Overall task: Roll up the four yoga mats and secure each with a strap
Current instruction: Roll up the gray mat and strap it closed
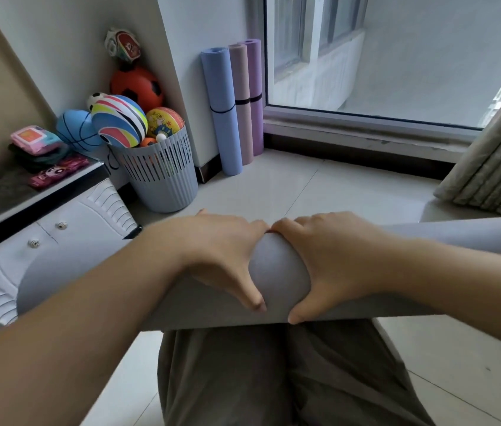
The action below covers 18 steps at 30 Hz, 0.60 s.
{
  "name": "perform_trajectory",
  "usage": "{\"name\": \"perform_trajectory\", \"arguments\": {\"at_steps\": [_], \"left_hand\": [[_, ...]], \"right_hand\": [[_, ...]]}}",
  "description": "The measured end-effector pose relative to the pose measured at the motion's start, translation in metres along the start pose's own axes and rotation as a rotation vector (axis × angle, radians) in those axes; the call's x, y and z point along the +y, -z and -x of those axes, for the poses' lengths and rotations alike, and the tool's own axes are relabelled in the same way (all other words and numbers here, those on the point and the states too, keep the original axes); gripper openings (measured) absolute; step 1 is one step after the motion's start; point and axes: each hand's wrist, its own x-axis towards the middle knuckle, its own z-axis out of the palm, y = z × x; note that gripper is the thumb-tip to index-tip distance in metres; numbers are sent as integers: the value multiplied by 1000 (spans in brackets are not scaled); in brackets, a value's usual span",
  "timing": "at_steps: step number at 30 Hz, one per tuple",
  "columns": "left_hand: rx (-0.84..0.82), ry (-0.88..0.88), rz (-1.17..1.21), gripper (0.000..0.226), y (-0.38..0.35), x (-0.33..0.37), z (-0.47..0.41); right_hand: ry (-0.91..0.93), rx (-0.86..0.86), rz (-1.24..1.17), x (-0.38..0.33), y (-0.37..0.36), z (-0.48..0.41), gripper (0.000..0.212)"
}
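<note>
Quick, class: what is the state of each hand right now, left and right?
Left hand: fingers curled round the grey mat, gripping it.
Right hand: gripping the same grey mat.

**A:** What shows of the person?

**B:** Two arms and the lap. The left forearm [89, 302] and the right forearm [458, 272] are bare right to the picture's edge.

**A:** And the hands?

**B:** The left hand [221, 256] and right hand [335, 259] are bare, and the thumbnails look short and plain.

**A:** Any clothing?

**B:** Loose trousers [274, 379] in a muted grey-brown. The soft cloth falls in long folds, with a deep crease between the legs.
</note>
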Motion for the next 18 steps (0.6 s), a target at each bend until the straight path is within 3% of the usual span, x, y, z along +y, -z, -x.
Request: {"name": "perform_trajectory", "arguments": {"at_steps": [4,8,10,12,14,16,18], "left_hand": [[-177,-28,77,88,-40,9,-11],[-241,-15,266,85,-37,-2,-22],[-182,11,254,89,-32,-5,-19],[-24,36,111,91,-33,-3,-15],[89,9,55,79,-40,2,-10],[100,-3,50,78,-47,6,-7],[89,11,-15,93,-55,9,-5]], "right_hand": [[-20,-158,-92,-16,-33,10,97],[-94,-279,-272,-1,-45,0,97],[-129,-389,-366,9,-42,-11,99],[-173,-485,-464,19,-41,-22,96],[-189,-551,-533,28,-43,-32,91],[-203,-592,-569,32,-44,-39,87],[-230,-608,-562,32,-41,-43,89]]}}
